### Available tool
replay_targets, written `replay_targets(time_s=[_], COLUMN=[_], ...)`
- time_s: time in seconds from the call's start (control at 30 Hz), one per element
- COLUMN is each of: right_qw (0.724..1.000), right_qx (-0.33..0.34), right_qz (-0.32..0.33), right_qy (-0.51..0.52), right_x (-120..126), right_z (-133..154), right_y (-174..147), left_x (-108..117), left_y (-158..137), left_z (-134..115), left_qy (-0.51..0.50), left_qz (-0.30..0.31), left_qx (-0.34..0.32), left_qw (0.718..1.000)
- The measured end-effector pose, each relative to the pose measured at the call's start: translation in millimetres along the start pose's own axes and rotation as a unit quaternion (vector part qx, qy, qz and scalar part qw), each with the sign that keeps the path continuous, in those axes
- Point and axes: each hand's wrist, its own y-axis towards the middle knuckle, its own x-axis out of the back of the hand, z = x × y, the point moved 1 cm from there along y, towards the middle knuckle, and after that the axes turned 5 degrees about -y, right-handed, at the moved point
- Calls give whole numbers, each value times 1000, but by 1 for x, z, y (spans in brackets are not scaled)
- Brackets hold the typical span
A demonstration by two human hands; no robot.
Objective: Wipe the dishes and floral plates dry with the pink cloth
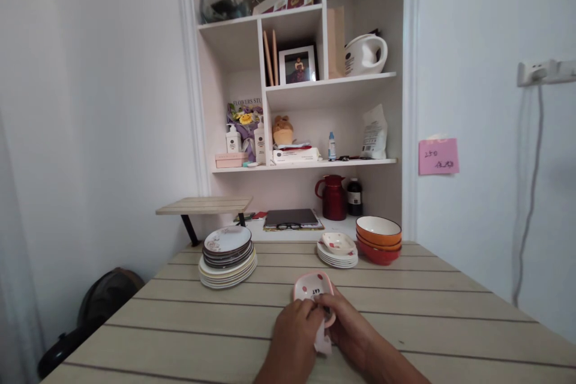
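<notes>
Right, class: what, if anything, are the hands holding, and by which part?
A pink-rimmed dish, held by its right side in the right hand. The left hand has a pale cloth or tissue, its exact grip hidden.

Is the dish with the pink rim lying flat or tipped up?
Looks tipped: the dish shows its inside more squarely than the little bowl on the plates, and the right hand holds its side.

Single head-worn view, peering forward and slightly down across the slatted table (180,318), left hand (294,333) and right hand (353,327) close at bottom centre, shelves (333,81) farther off, nearly square-on.
</notes>
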Motion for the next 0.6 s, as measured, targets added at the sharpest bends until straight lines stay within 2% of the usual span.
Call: replay_targets(time_s=[0.33,0.6], right_qw=[999,1000], right_qx=[19,5], right_qz=[24,5], right_qy=[-12,-14], right_x=[-2,-7], right_z=[3,8], right_y=[-6,-7], left_x=[-2,3], left_y=[0,1], left_z=[1,0], left_qy=[-7,-19], left_qz=[26,21], left_qx=[21,16], left_qw=[999,999])
